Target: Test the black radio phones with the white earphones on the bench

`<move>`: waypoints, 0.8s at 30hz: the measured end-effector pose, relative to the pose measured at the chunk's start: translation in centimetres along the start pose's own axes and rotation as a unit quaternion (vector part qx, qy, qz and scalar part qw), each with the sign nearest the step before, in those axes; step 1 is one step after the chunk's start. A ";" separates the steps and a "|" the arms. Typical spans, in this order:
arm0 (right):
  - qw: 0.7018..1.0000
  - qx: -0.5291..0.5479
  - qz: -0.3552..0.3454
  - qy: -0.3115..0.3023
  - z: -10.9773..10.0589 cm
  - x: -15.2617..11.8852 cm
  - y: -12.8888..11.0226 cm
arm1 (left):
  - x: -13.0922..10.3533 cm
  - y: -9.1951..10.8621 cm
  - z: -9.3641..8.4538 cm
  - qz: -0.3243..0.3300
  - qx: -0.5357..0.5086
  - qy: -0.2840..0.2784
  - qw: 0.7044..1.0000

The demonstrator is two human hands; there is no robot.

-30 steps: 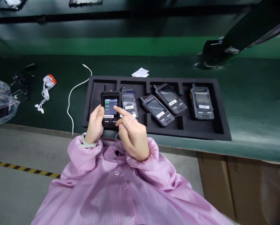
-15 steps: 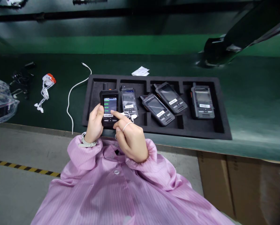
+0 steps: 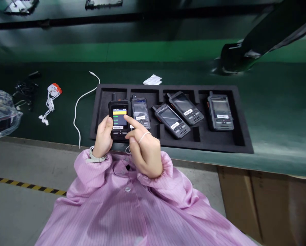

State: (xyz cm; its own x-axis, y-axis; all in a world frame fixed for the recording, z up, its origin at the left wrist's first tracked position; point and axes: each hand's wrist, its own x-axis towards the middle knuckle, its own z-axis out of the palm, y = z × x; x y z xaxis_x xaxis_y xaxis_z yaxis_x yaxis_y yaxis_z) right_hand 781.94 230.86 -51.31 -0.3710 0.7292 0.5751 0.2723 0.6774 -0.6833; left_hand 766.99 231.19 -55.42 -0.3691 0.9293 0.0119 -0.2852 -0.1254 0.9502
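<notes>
My left hand (image 3: pixel 103 137) is closed around the left side of a black handheld radio (image 3: pixel 120 134) with a stubby antenna. The radio's lit screen shows a yellow bar above green lines of text. Over its right edge, my right hand (image 3: pixel 147 152) points with the index finger at the screen, its other fingers curled. A thin white earphone cord (image 3: pixel 144 136) loops across those fingers and shows again below the hand. Right beside the held radio, a second radio (image 3: pixel 140 111) lies in the black foam tray (image 3: pixel 227 149), its lower part near my right hand.
Three more radios (image 3: pixel 171 120) lie in the tray's middle and right. Left of it are a white cable (image 3: pixel 77 107), bundled white earphones (image 3: pixel 49 102), dark cords (image 3: pixel 26 89) and a clear plastic bag (image 3: pixel 4 114). Folded paper (image 3: pixel 153 80) sits behind; a dark post (image 3: pixel 235 58) stands back right.
My right index finger has moved up and slightly right on the radio. A yellow bar now shows on its screen. The white earbud beside my right hand has gone out of sight.
</notes>
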 end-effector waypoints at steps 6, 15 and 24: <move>0.992 0.079 0.010 0.095 -0.7 -1.4 0.2 | -0.1 0.6 0.0 -0.028 -0.066 0.037 0.997; 0.992 0.089 0.015 0.085 -1.7 -1.9 -1.3 | 0.5 2.8 -1.0 -0.164 -0.138 0.112 0.970; 0.986 0.144 -0.056 0.055 -1.7 -2.0 -1.8 | 0.8 3.1 -2.1 -0.157 -0.146 0.048 0.976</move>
State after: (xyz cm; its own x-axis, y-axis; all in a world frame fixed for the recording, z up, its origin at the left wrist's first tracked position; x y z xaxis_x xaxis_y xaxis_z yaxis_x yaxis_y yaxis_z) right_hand 783.73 228.34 -50.48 -0.2813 0.6683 0.6887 -0.0340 0.7102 -0.7031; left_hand 763.96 230.83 -53.16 -0.3006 0.9024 -0.3086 -0.6321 0.0538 0.7730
